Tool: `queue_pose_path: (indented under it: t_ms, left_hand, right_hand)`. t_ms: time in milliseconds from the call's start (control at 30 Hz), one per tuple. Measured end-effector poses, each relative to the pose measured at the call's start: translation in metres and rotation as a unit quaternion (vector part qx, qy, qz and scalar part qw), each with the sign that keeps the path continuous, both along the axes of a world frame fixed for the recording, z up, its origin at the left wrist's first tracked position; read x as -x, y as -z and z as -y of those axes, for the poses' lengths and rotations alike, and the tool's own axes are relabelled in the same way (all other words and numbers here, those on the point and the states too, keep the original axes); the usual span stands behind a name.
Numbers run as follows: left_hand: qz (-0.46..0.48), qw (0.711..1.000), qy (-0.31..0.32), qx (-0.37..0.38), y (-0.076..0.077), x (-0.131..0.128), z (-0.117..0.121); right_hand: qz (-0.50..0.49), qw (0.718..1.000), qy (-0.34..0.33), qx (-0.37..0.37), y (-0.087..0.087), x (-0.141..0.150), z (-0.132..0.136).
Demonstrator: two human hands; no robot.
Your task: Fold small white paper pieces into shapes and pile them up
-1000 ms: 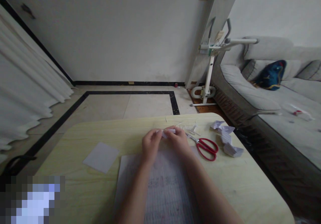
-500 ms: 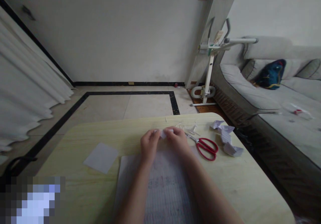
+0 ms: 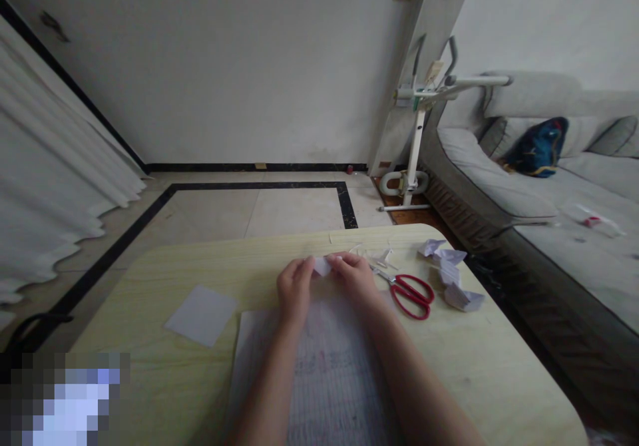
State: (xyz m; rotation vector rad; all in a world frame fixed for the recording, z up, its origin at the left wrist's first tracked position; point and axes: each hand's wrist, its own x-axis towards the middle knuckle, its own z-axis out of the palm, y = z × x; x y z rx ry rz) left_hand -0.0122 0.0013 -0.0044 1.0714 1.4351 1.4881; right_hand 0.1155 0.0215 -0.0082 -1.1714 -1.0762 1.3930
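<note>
My left hand (image 3: 295, 287) and my right hand (image 3: 355, 278) meet over the far middle of a pale wooden table (image 3: 164, 379). Both pinch a small folded piece of white paper (image 3: 323, 264) between their fingertips, just above the tabletop. Under my forearms lies a large lined sheet of paper (image 3: 329, 373). Red-handled scissors (image 3: 409, 291) lie just right of my right hand.
A small white paper square (image 3: 202, 313) lies at the left of the table. Several folded paper pieces (image 3: 452, 274) and thin scraps (image 3: 375, 256) sit at the far right. Beyond are a tiled floor, curtain, white exercise machine (image 3: 419, 126) and grey sofa (image 3: 549, 186).
The small paper between my fingers has become shorter and more bunched. Both hands have shifted slightly to the left and closer together.
</note>
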Motion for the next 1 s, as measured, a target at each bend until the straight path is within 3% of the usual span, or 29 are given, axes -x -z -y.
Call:
queue_pose_path:
  t_ms: [300, 567, 800, 1000]
  left_hand:
    - [0.048, 0.999, 0.004, -0.012, 0.009, 0.002, -0.002]
    - [0.054, 0.998, 0.028, -0.010, 0.005, 0.001, -0.001]
    - [0.012, 1.000, 0.017, -0.001, 0.002, 0.001, 0.000]
    - [0.067, 0.997, 0.022, -0.004, 0.002, -0.001, 0.000]
  right_hand:
    - [-0.004, 1.000, -0.003, -0.004, 0.001, 0.001, 0.000]
    - [-0.019, 0.999, -0.045, -0.009, -0.010, -0.001, 0.005]
    - [-0.015, 1.000, -0.019, -0.004, -0.005, 0.001, 0.004]
    - [-0.018, 0.999, -0.026, -0.016, -0.002, 0.001, 0.003]
